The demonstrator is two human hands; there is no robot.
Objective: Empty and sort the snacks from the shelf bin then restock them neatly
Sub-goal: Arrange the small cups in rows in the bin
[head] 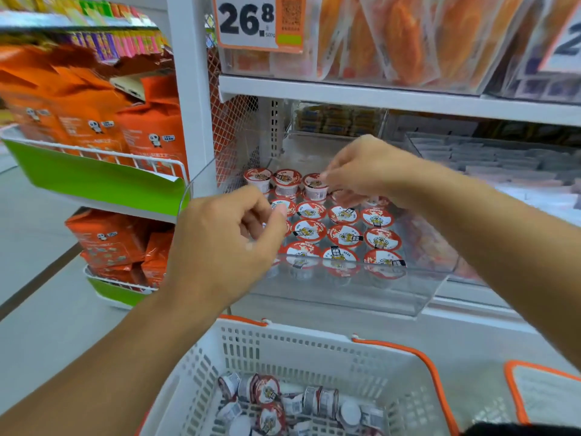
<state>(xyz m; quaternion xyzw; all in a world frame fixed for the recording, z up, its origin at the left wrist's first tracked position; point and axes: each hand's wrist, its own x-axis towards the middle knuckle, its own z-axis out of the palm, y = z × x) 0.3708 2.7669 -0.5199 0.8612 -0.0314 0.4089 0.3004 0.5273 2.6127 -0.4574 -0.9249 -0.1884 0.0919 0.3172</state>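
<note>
Restocking looks well along: neat rows of snack cups (344, 234) fill the clear shelf bin (361, 291), a second layer begun at its back-left corner. Both grips, left hand (226, 243) and right hand (367, 174), pinch cups there. More wait in the basket (314, 347).

You've got a clear plastic bin (361, 287) on the lower shelf, its front wall see-through. Inside it, small snack cups (344, 236) with red-and-white foil lids stand upright in tidy rows, lids up, touching side by side. At the back left, three cups (286, 180) sit higher, stacked on others. Below the bin, your white slotted basket (301, 347) with orange handles holds more of the same cups (267, 391), tumbled loose, some on their sides, some lid-up.
</note>
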